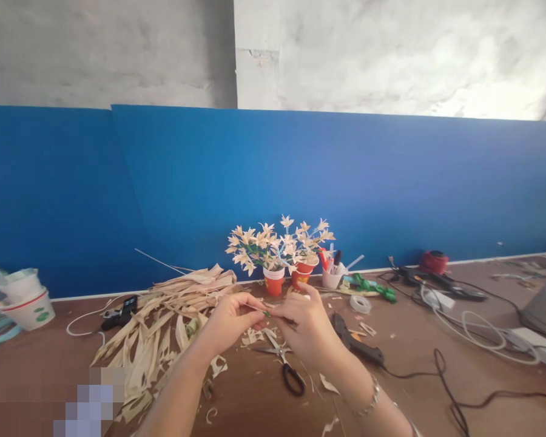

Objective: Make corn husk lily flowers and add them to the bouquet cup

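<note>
In the middle of the head view, my left hand (231, 323) and my right hand (307, 331) meet fingertip to fingertip above the table. Both pinch a small thin piece with green on it (267, 314); its exact kind is too small to make out. Below them lie open scissors (293, 380) with black handles, among pale scraps (250, 337). Just right of my right hand rests a black glue gun (361, 347). Behind the hands, pale flowers (259, 243) on thin stems stand in red paper cups (273, 282).
Dried husk strips (164, 321) spread over the table's left side. A white cup of tools (331, 278), green ribbon (375, 287) and a tape roll (360, 304) sit right of the flowers. Cables (473, 328) cover the right. A blue partition (300, 164) rises behind.
</note>
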Tool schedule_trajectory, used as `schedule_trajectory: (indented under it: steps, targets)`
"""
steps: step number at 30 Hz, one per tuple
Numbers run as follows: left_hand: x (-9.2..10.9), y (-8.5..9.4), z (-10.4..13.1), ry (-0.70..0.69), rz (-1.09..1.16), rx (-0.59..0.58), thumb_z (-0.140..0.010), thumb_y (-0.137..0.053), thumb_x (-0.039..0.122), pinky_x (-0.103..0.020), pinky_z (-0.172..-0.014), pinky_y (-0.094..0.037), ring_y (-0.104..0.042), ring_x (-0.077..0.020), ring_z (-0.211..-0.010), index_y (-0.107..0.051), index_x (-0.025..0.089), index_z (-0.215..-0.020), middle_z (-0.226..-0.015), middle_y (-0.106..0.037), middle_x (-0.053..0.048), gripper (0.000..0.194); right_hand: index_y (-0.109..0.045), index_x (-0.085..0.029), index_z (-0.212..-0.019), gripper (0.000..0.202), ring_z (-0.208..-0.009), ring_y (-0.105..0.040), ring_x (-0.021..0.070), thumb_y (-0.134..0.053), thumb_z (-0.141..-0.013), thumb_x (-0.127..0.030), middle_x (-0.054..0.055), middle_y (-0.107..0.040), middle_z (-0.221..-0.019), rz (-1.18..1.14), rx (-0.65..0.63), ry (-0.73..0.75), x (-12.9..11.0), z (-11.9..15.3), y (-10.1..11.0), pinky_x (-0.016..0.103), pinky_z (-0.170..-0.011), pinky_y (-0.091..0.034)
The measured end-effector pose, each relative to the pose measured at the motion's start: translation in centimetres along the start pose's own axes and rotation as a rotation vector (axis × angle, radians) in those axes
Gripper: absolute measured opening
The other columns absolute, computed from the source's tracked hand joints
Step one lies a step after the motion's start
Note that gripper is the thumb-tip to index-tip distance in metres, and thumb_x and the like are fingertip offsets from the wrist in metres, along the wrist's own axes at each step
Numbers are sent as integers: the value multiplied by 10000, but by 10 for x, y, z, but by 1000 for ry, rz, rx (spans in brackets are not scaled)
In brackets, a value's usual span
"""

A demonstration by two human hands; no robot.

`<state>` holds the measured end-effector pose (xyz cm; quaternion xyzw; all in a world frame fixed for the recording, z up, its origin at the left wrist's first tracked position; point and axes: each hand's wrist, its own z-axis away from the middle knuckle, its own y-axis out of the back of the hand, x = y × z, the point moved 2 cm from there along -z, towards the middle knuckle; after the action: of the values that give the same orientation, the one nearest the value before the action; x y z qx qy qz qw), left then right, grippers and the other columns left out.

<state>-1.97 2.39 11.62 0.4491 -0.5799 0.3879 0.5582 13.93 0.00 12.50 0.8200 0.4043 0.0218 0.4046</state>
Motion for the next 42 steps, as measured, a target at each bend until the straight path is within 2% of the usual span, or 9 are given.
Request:
schedule_trajectory:
  steps: [4,6,10,14,18,27,31,38,42]
  targets:
    - [0,5,3,-110,-60,-73,-681,-677,229,-250,-626,-470,-617,-151,-643,-653,163,-706,-649,-652,-17,75,-725,-263,-759,154,-597,-562,123,-593,-783,-186,-24,-656,-609,-235,-87,-134,4,0,1,407,-925,-352]
    - [1,5,4,-162,-104,-90,-700,-658,227,-247,-609,-459,-610,-152,-641,-658,167,-700,-668,-643,-21,60,-727,-235,-744,116,-594,-570,133,-614,-759,-216,-9,-678,-641,-386,-179,-255,8,1,1,328,-755,-450]
    - [-2,-2,3,-160,-142,-75,-706,-655,265,-247,-561,-444,-593,-151,-577,-649,167,-690,-600,-623,-17,100,-711,-176,-745,171,-514,-555,124,-554,-778,-232,18,-692,-647,-582,-361,-401,14,5,-3,230,-477,-408]
    - [-6,-10,-2,-59,-96,23,-664,-679,269,-238,-492,-423,-566,-144,-491,-618,165,-654,-494,-589,8,121,-677,-200,-824,130,-677,-612,169,-583,-737,-175,13,-688,-699,-198,-146,-251,11,4,-6,362,-786,-439]
    - [-7,-12,-5,-27,-49,55,-633,-694,240,-240,-498,-441,-562,-133,-485,-606,160,-630,-505,-599,13,119,-616,-200,-664,133,-752,-609,183,-580,-712,-82,7,-664,-681,110,-14,-150,4,4,-11,482,-1007,-217]
    - [-18,-7,-9,78,6,45,-585,-749,277,-222,-470,-427,-557,-117,-465,-608,154,-650,-500,-596,19,198,-612,-210,-648,153,-661,-593,157,-557,-739,-100,-14,-659,-644,56,53,-154,5,4,-11,457,-1011,-203]
    - [-18,-6,-7,76,0,47,-563,-755,293,-200,-401,-386,-557,-99,-472,-594,144,-641,-714,-634,-20,233,-618,-216,-659,123,-637,-589,161,-587,-728,-120,-18,-657,-644,-4,69,-195,6,4,-11,481,-1010,-193]
    - [-14,-1,-4,83,-49,-99,-660,-664,290,-180,-356,-216,-400,-13,-411,-536,123,-506,-834,-579,-25,261,-638,-218,-661,112,-651,-595,160,-598,-723,-134,-20,-665,-656,0,69,-273,9,4,-8,486,-1011,-184]
    - [-8,2,-2,-14,42,-152,-634,-697,227,-187,-510,-348,-469,-72,-608,-545,130,-495,-809,-533,-14,228,-645,-221,-655,118,-654,-606,162,-600,-709,-126,-19,-680,-665,11,71,-283,12,4,-8,476,-1010,-188]
